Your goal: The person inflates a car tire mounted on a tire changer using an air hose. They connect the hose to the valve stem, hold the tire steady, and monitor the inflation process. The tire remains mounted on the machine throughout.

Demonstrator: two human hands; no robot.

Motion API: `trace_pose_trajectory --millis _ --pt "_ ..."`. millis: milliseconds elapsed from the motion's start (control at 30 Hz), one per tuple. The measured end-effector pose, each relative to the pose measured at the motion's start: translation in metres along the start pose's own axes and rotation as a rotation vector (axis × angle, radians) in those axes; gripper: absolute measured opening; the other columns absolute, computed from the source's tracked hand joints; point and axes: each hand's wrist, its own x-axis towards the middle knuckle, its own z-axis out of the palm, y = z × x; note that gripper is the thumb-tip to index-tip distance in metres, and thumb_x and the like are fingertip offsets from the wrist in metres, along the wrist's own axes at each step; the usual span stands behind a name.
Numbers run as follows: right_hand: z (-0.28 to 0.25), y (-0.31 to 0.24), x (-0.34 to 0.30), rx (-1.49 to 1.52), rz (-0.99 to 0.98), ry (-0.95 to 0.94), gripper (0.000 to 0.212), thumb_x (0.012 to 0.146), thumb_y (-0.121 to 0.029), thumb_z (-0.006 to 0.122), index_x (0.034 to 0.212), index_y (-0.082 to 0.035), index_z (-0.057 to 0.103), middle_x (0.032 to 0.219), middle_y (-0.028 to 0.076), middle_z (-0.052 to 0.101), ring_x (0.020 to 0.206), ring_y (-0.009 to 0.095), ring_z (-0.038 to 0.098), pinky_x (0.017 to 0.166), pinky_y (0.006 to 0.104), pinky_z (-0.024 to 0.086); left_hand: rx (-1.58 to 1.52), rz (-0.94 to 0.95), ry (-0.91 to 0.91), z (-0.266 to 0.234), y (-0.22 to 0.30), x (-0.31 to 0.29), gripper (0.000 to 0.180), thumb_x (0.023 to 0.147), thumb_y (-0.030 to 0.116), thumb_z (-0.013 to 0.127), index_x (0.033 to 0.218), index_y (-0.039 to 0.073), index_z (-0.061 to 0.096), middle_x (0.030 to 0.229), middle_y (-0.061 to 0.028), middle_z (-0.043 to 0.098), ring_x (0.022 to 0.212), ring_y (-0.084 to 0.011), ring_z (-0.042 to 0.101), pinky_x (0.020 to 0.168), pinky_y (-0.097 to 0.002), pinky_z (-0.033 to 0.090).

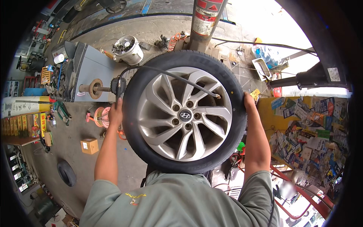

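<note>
A wheel point(204, 110), a silver alloy rim inside a black tyre point(133, 125), fills the middle of the view before my chest. Against the tyre's left side, my left hand point(117, 112) is closed around the dark handle of a tyre inflator point(119, 87). From the inflator's top a thin black hose point(166, 72) arches over the tyre and rim; its brass-coloured end lies over a spoke gap at the upper right. My right hand point(248, 102) grips the tyre's right edge, its fingers mostly hidden behind the rubber.
A grey wheel balancer point(94, 68) with a protruding shaft stands left. Beyond the wheel are a white bucket point(129, 51) of scrap and a lift post point(204, 26). A cardboard box point(89, 145) and loose tyre point(66, 173) lie left; a littered yellow surface point(270, 113) is right.
</note>
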Motion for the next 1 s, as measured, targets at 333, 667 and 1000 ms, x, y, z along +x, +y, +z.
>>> trace_pose_trajectory --millis 333,667,1000 --pt "-0.001 -0.003 -0.002 0.009 -0.021 -0.019 0.067 0.101 -0.047 0.046 0.128 0.011 0.065 0.129 0.025 0.068 0.122 0.032 0.063 0.106 0.04 0.044 0.075 0.03 0.053 0.005 -0.005 -0.001 0.082 0.101 0.073 0.049 0.118 -0.006 0.068 0.107 -0.0293 0.073 0.108 -0.047 0.068 0.095 -0.0487 0.05" --pt "0.002 -0.013 -0.019 -0.153 -0.16 0.038 0.049 0.102 -0.029 0.036 0.113 0.007 0.068 0.126 0.036 0.065 0.124 0.051 0.059 0.108 0.0525 0.044 0.007 0.053 0.063 0.007 -0.002 -0.003 0.074 0.104 0.065 0.056 0.112 -0.008 0.069 0.098 -0.0213 0.073 0.095 -0.0338 0.068 0.088 -0.0415 0.051" --pt "0.001 -0.031 -0.033 -0.248 -0.16 0.015 0.046 0.104 -0.024 0.034 0.115 0.006 0.067 0.129 0.035 0.064 0.125 0.049 0.06 0.108 0.0523 0.046 0.032 0.057 0.063 0.011 -0.017 0.004 0.082 0.103 0.072 0.049 0.117 -0.006 0.069 0.102 -0.0225 0.072 0.099 -0.0362 0.067 0.091 -0.0437 0.05"
